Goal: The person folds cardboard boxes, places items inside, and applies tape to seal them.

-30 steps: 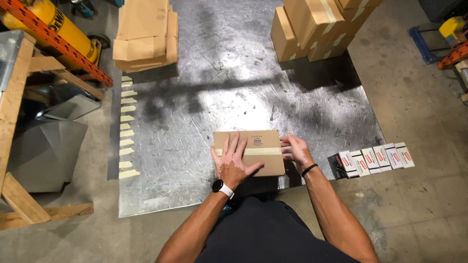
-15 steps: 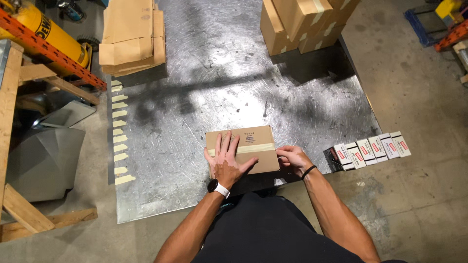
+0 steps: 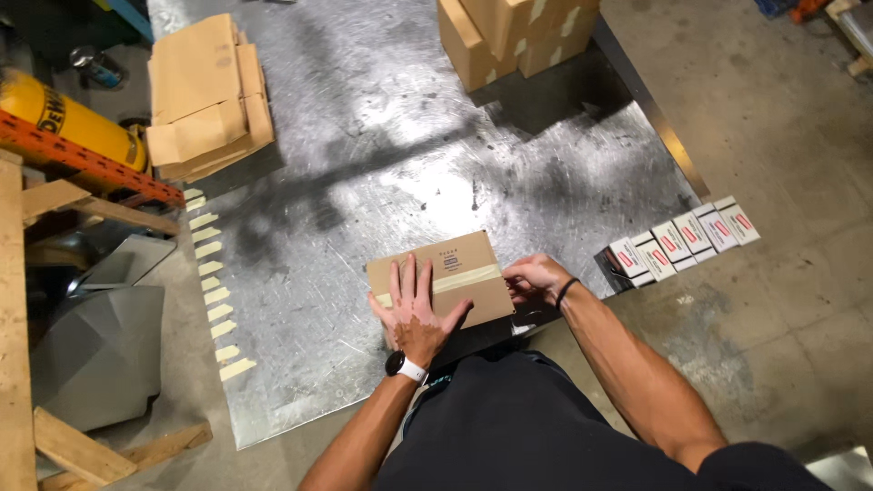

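Left grip [image 3: 416,314] lies flat and spread, palm down on top of the cardboard box [image 3: 452,271], fingers fanned toward 12 o'clock, pinning it. Right grip [image 3: 535,277] is curled at the box's right end, fingertips pressed together on the end of the tape strip [image 3: 466,276] where it wraps over the edge; whether it pinches the tape or just rubs it down, cannot tell.

Box sits on the metal table [image 3: 364,164] near its front edge, directly ahead of the person's body. Long axis runs roughly 8 to 2 o'clock, slightly tilted, right end farther away. Tape strip runs along that same axis across the top, passing under the left hand's fingers.

Key relation: the taped end lies at 3 o'clock from the left palm, and the right hand is touching it, so right is the nearer hand to the tape end; left is the one on the box top.

Around it:
- row of cut tape pieces [image 3: 215,295] stuck along the table's left edge, 9 o'clock of the box, well apart
- flattened cardboard stack [image 3: 202,95] at 11 o'clock, far corner
- stacked sealed boxes [image 3: 509,32] at 1 o'clock, far edge
- row of small white boxes [image 3: 682,241] on the concrete floor [image 3: 782,345] at 3 o'clock, off the table.
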